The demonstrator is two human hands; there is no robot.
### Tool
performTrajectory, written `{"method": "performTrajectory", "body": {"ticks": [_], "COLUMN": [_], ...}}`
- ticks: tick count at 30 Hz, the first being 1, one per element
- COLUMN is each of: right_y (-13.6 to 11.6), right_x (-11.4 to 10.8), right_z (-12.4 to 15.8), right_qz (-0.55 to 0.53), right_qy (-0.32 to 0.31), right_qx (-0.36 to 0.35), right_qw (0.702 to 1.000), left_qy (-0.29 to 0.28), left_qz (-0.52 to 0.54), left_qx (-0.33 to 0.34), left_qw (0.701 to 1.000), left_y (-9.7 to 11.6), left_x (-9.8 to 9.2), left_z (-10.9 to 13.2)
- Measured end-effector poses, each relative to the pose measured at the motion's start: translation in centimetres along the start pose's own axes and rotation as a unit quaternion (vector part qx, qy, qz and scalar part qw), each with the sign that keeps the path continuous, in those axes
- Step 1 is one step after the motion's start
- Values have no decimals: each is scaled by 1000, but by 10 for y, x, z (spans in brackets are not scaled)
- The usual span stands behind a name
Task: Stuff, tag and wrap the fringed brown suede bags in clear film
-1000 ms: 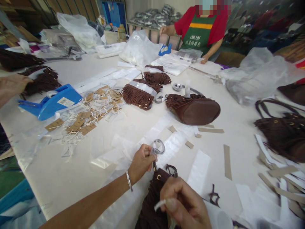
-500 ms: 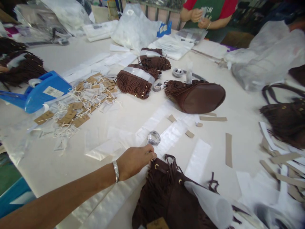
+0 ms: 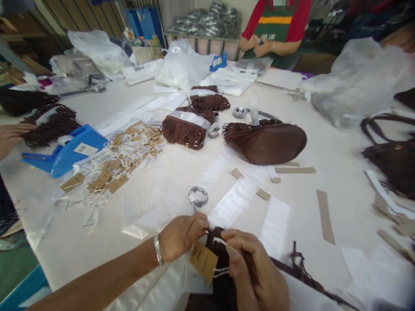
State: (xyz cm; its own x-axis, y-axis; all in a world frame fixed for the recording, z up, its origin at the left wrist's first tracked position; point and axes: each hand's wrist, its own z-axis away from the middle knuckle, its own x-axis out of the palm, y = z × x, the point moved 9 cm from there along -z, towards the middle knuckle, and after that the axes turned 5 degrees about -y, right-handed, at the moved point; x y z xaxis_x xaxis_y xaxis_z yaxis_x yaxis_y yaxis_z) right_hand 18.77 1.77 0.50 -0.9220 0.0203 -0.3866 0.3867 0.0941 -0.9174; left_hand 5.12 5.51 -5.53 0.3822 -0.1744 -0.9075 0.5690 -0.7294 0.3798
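A dark brown fringed handbag (image 3: 223,285) lies at the bottom of the view, partly covered by my hands. My left hand (image 3: 183,237), wearing a silver bracelet, pinches the bag's top corner near a small metal fitting. Closed at the bag's top edge, my right hand (image 3: 256,270) holds the white string of a brown cardboard hang tag (image 3: 203,261). The tag dangles between both hands, and the right fingertips partly hide the string. Just beyond my left hand a wrapped, coiled strap (image 3: 197,196) rests on the table.
Loose hang tags (image 3: 119,160) are heaped at left beside a blue tape dispenser (image 3: 76,149). Several brown fringed bags, among them one on its side (image 3: 275,140), lie farther back. Paper strips (image 3: 325,216) are scattered at right. A co-worker (image 3: 274,36) stands across the table; another person's hand (image 3: 14,136) shows at left.
My right hand has come into view at the bag's top edge. The hang tag has risen from the bottom of the view to the bag's corner. The view has tilted up.
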Motion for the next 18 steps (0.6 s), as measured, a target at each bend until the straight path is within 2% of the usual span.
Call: {"method": "performTrajectory", "body": {"ticks": [3,7,12,18], "right_y": [20,29,29,24], "right_x": [12,21,23,29], "right_z": [-5,-5,-6,-7], "right_qz": [81,136,181,203], "right_qy": [20,-18,-65,-99], "right_qx": [-3,-10,-2,-36], "right_qw": [996,990,981,973], "left_qy": [59,106,94,89], "left_qz": [-11,-37,-32,-34], "left_qx": [8,35,59,67], "left_qw": [998,993,993,993], "left_y": [7,18,23,24], "left_x": [-14,-26,-31,-36], "left_z": [3,7,6,8]}}
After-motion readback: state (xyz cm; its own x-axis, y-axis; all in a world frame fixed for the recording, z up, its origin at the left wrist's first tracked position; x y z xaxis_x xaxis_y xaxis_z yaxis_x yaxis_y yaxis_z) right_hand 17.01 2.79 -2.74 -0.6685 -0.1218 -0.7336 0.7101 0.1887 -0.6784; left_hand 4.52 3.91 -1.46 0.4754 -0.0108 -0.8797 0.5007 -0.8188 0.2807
